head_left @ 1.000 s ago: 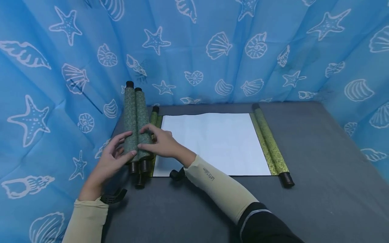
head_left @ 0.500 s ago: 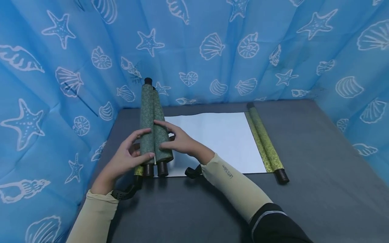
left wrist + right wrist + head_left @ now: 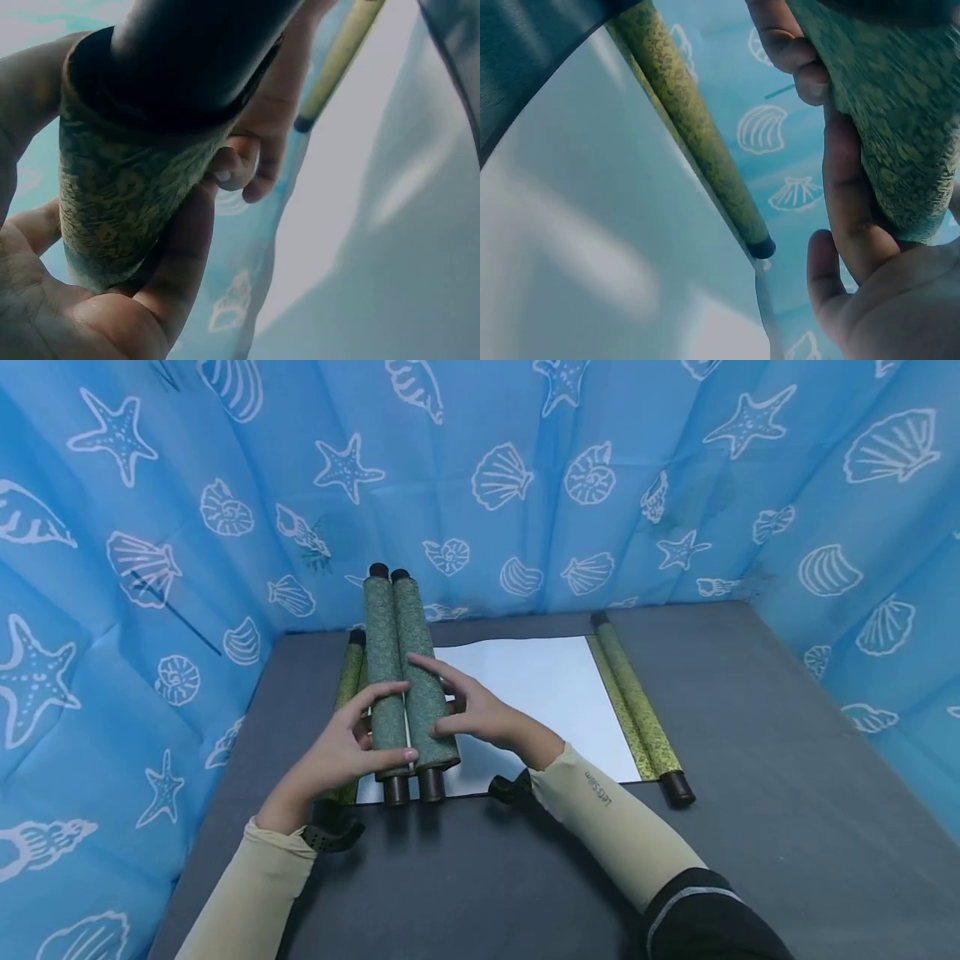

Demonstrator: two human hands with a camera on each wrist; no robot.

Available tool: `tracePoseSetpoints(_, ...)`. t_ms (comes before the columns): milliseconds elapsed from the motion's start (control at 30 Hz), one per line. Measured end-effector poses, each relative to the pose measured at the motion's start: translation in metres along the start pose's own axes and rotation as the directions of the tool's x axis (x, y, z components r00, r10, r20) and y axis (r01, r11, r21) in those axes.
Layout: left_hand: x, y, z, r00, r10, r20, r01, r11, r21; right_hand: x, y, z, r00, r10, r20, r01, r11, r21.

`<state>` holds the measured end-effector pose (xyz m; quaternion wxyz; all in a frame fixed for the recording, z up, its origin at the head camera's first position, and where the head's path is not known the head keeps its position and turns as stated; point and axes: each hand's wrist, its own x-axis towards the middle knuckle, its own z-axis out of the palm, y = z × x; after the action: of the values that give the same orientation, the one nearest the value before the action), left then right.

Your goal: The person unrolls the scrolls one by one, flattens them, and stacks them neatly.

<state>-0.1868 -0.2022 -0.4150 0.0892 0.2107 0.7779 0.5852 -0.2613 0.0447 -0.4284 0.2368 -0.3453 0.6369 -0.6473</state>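
A green patterned scroll is held up by both hands over a laid-out yellow-green scroll. Its left roll [image 3: 383, 643] and right roll [image 3: 414, 627] lie side by side, dark rod ends showing, with a thin white strip between them. My left hand [image 3: 337, 760] grips the left roll, thumb in front; in the left wrist view the fingers curl round the green roll [image 3: 127, 202]. My right hand [image 3: 480, 714] grips the right roll, and the right wrist view shows its fingers under the green roll [image 3: 907, 135].
Underneath, the yellow-green scroll's white sheet [image 3: 532, 693] lies flat on the grey table [image 3: 787, 760]. One yellow-green roller [image 3: 348, 681] is at its left end, partly hidden, another roller [image 3: 637, 702] at its right. A blue seashell curtain [image 3: 570, 552] hangs behind and to the sides.
Both hands have carried the green scroll rightward, from over the yellow-green scroll's left roller to over its white sheet. The rolls parted slightly, then came closer. The head view has shifted.
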Motion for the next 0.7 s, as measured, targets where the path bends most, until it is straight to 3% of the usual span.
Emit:
tracePoseSetpoints(167,0.008,-0.001,0.016,0.999,-0.01,0.045,0.012,0.999,-0.051,-0.016,0.0,-0.008,1.0,0.019,0.002,-0.019,0.999,-0.038)
tracePoseSetpoints(433,0.019,0.001,0.036,0.999,-0.017,0.043,0.017,1.0,0.001,-0.037,0.001,-0.021,0.999,0.013,-0.042,-0.016,0.997,-0.081)
tracePoseSetpoints(700,0.027,0.005,0.051,0.997,-0.037,0.071,0.04,0.998,-0.044,-0.053,0.002,-0.029,0.996,0.011,-0.084,-0.014,0.999,-0.041)
